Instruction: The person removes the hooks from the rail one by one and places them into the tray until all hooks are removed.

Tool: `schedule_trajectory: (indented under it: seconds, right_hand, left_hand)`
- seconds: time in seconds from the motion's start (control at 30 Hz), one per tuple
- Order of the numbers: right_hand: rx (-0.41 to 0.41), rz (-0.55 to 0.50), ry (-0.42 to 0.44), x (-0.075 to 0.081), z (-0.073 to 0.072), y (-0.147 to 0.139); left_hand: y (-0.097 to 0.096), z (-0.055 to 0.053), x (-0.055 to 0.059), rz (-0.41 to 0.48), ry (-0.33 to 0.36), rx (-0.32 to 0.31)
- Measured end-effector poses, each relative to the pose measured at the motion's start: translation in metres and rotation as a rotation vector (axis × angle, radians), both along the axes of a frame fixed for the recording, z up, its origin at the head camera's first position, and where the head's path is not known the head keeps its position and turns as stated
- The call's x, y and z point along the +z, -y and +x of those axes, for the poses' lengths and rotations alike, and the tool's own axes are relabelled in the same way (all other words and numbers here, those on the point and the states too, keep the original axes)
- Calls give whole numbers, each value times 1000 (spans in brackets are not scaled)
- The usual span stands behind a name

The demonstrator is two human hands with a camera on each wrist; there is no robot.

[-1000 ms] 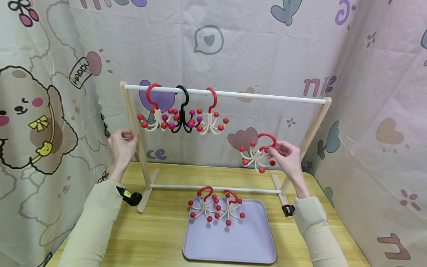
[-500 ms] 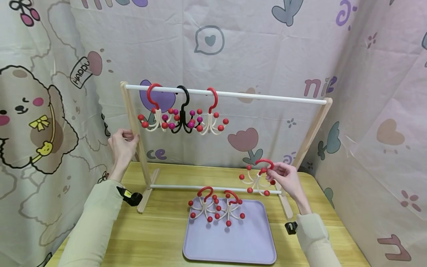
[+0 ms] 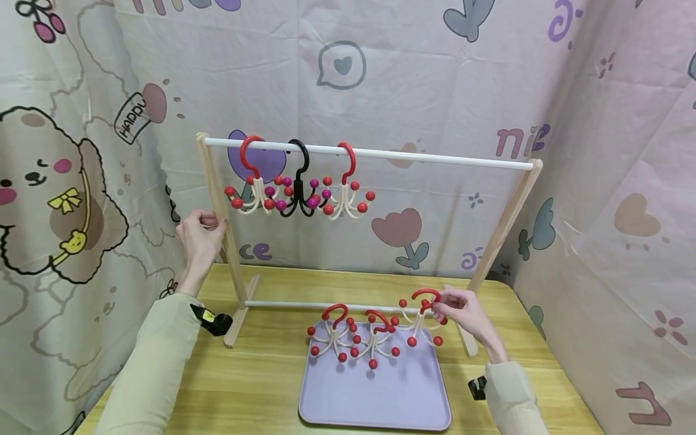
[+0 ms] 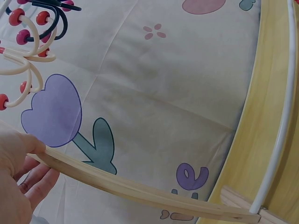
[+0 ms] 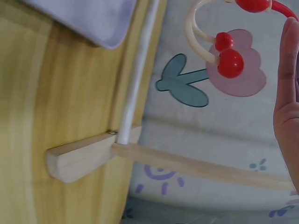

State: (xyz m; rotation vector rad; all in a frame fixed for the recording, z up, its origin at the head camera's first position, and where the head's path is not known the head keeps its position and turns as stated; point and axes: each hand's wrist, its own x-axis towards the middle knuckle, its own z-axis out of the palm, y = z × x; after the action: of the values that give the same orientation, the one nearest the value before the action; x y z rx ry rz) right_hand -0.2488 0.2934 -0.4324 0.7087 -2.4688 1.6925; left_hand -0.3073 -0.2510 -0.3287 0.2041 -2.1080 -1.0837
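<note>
My left hand (image 3: 200, 241) pinches the left wooden post (image 3: 231, 260) of a rack between thumb and fingers; the left wrist view shows this post (image 4: 126, 187) up close. With thumb and fingertips my right hand (image 3: 464, 311) holds the red hook of a cream multi-arm hanger (image 3: 419, 321) tipped with red balls, just over the tray's back right corner. Two similar hangers, one on the left (image 3: 334, 339) and one beside it (image 3: 374, 339), rest on the lilac tray (image 3: 375, 405). On the top bar (image 3: 435, 158) hang a black hanger (image 3: 298, 187) and two red-hooked cream ones.
The rack's lower white bar (image 3: 293, 304) runs behind the tray, between two wooden feet; the right foot (image 3: 469, 338) lies below my right hand. A patterned curtain (image 3: 424, 78) encloses the wooden table (image 3: 244, 386) at the back and both sides.
My right hand has come down with its hanger, from in front of the curtain to the tray's back right corner. My left hand stays on the post.
</note>
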Motion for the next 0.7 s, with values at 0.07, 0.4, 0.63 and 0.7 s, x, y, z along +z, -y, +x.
schedule_trajectory:
  seconds: [0.07, 0.4, 0.63, 0.7]
  right_hand:
    - [14, -2, 21, -5, 0, -2]
    - [90, -21, 88, -26, -1, -7]
    - [110, -17, 114, -33, -2, -4]
    - [121, -17, 129, -34, -3, -4]
  left_hand:
    - [0, 0, 0, -2, 2, 2]
    - [0, -1, 0, 0, 6, 5]
    - [0, -1, 0, -1, 8, 5]
    - [0, 0, 0, 1, 15, 5]
